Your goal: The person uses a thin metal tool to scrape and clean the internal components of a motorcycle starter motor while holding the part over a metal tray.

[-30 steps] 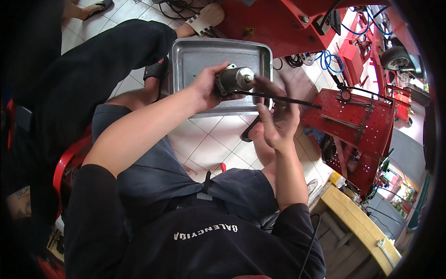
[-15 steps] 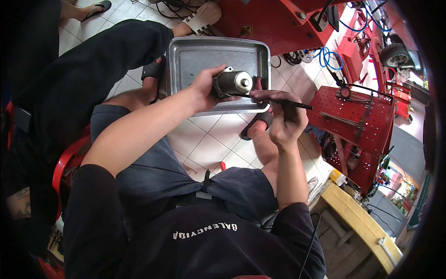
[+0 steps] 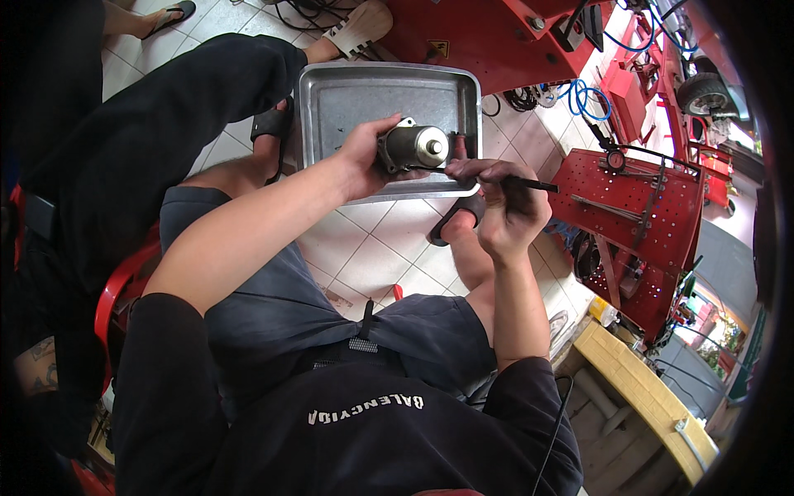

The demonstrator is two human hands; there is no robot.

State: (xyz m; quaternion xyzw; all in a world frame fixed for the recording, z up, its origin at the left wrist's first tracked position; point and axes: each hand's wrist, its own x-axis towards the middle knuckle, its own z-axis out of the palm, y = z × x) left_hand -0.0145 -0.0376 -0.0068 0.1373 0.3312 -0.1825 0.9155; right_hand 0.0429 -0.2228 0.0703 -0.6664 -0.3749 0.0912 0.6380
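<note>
My left hand (image 3: 361,157) is wrapped round the flanged end of a small cylindrical electric motor (image 3: 411,146), like a starter motor. Its silver cap with a round central boss faces right. In my right hand (image 3: 506,202), whose fingers are darkly smudged, I grip a slim black screwdriver-like tool (image 3: 538,184). The tool's thin shaft points left and meets the lower edge of the motor; its tip is hidden there. Both hands hold their things above a rectangular metal tray (image 3: 389,69).
Inside the tray, near its right wall, lies a dark reddish part (image 3: 460,145). A red machine (image 3: 463,50) stands beyond the tray, and a perforated red platform (image 3: 612,198) is to the right. A person's dark-trousered leg (image 3: 182,99) stretches in from the left. Blue hose (image 3: 585,101) coils at the upper right.
The tool in my right hand has turned a little, its rear part now showing broader, and that hand has shifted slightly right. My left hand keeps its hold on the motor.
</note>
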